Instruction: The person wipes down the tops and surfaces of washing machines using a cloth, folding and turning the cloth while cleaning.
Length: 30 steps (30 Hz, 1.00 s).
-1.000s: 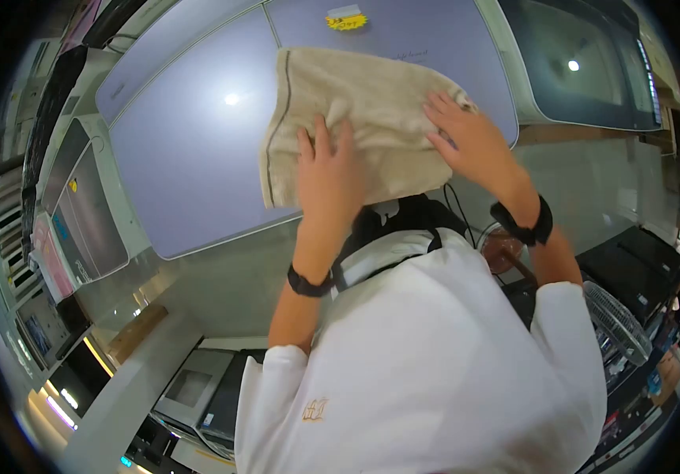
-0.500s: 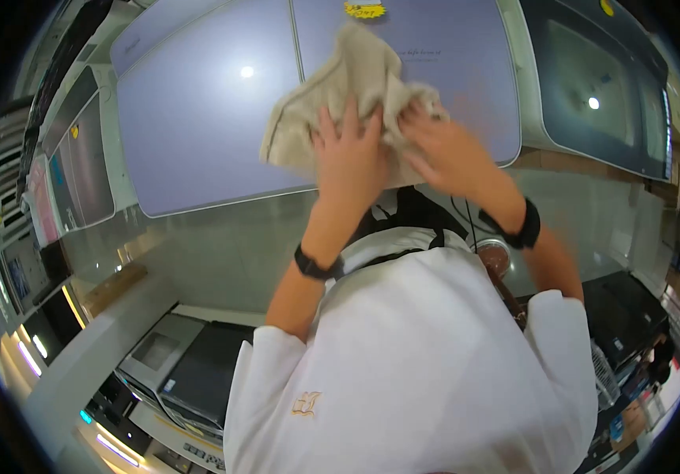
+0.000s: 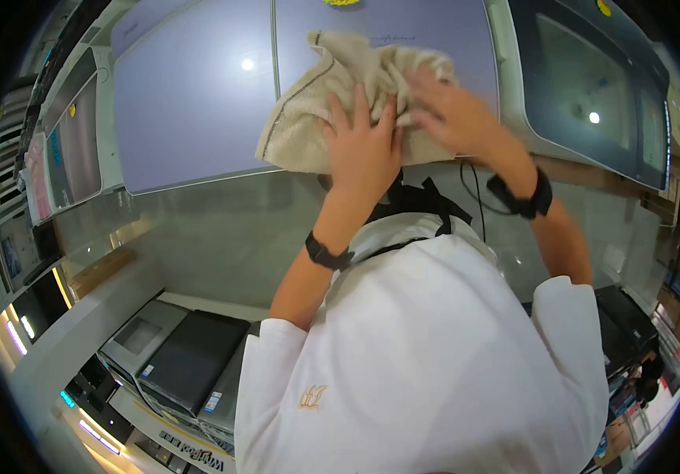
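Observation:
A beige terry towel (image 3: pixel 300 130) with a dark stitched edge lies crumpled on the glossy lavender lid (image 3: pixel 190 103) of a washing machine. It reaches over the lid's near edge. My left hand (image 3: pixel 362 150) rests on the towel with fingers spread, pressing it from above. On the towel's right part is my right hand (image 3: pixel 462 110), its fingers smeared by motion; whether they grip the cloth or only press it is unclear. Both wrists wear black bands.
A dark-lidded washing machine (image 3: pixel 585 79) stands to the right, and another washer (image 3: pixel 75 150) to the left. A yellow sticker (image 3: pixel 341 2) shows at the top edge. Behind me are boxy black-topped machines (image 3: pixel 194 359). A dark cable (image 3: pixel 478 197) hangs near my right wrist.
The towel's far part has folded over differently, with its corner now tipped left. My right hand has moved farther up the lid with the cloth. The view has shifted slightly.

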Available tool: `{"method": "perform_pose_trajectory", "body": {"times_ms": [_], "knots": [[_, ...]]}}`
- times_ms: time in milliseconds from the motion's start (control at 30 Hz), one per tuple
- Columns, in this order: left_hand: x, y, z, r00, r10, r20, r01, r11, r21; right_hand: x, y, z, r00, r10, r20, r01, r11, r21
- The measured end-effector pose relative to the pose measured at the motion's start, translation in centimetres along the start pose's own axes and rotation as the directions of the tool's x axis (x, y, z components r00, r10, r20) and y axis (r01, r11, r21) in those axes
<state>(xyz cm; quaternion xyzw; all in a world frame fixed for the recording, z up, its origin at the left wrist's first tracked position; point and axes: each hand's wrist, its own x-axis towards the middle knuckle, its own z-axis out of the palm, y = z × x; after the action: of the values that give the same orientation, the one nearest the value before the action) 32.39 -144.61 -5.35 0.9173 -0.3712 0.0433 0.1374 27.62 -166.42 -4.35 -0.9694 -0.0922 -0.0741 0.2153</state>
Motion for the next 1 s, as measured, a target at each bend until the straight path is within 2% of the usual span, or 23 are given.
{"method": "perform_pose_trajectory", "body": {"times_ms": [67, 167, 267, 367, 467, 567, 600, 700, 800, 900, 967, 1000], "knots": [[-1.9, 0.8, -0.1, 1.000, -0.006, 0.026, 0.006, 1.000, -0.023, -2.6, -2.6, 0.0, 0.994, -0.090, 0.059, 0.087, 0.995, 0.049], [-4.6, 2.3, -0.6, 0.998, -0.040, 0.041, 0.042, 0.998, -0.042, -7.2, -3.0, -1.7, 0.992, 0.019, 0.122, -0.036, 0.990, 0.138], [-5.4, 3.7, -0.5, 0.998, -0.058, 0.035, 0.059, 0.998, -0.026, -9.2, 2.0, -2.3, 0.990, 0.140, 0.029, -0.141, 0.988, 0.063], [-2.0, 5.0, -0.1, 0.999, -0.019, 0.044, 0.020, 0.999, -0.029, -6.6, 5.6, -3.6, 0.962, 0.274, -0.007, -0.274, 0.962, 0.003], [0.6, 6.2, 1.2, 0.998, 0.068, -0.001, -0.068, 0.996, -0.060, -2.7, 7.5, -2.9, 0.970, 0.226, -0.085, -0.224, 0.974, 0.041], [1.2, 6.3, 1.3, 0.991, 0.132, -0.031, -0.135, 0.980, -0.148, -2.7, 5.1, -1.6, 0.987, 0.146, -0.074, -0.144, 0.989, 0.030], [0.3, 5.8, 1.5, 0.988, 0.145, -0.055, -0.152, 0.971, -0.184, -3.4, 3.8, -1.9, 0.992, 0.124, -0.016, -0.124, 0.992, 0.024], [-3.6, 4.5, 1.2, 0.988, 0.135, -0.074, -0.148, 0.962, -0.227, -7.0, 1.1, -2.4, 0.997, 0.079, 0.019, -0.080, 0.996, 0.028], [-3.3, 3.6, 0.0, 0.988, 0.147, -0.041, -0.153, 0.948, -0.278, -8.4, 2.3, -3.2, 0.987, 0.123, 0.107, -0.138, 0.979, 0.148], [-2.0, 3.6, 0.1, 0.989, 0.147, 0.010, -0.136, 0.938, -0.318, -5.0, 7.3, -3.9, 0.973, 0.181, 0.142, -0.194, 0.978, 0.078], [0.5, 4.0, 0.9, 0.991, 0.134, -0.004, -0.130, 0.950, -0.282, -0.8, 11.5, -3.4, 0.993, 0.104, 0.047, -0.098, 0.989, -0.114], [2.3, 4.2, 1.6, 0.992, 0.123, -0.029, -0.127, 0.962, -0.243, 1.9, 13.8, -3.1, 0.996, 0.071, 0.050, -0.063, 0.986, -0.154]]}}
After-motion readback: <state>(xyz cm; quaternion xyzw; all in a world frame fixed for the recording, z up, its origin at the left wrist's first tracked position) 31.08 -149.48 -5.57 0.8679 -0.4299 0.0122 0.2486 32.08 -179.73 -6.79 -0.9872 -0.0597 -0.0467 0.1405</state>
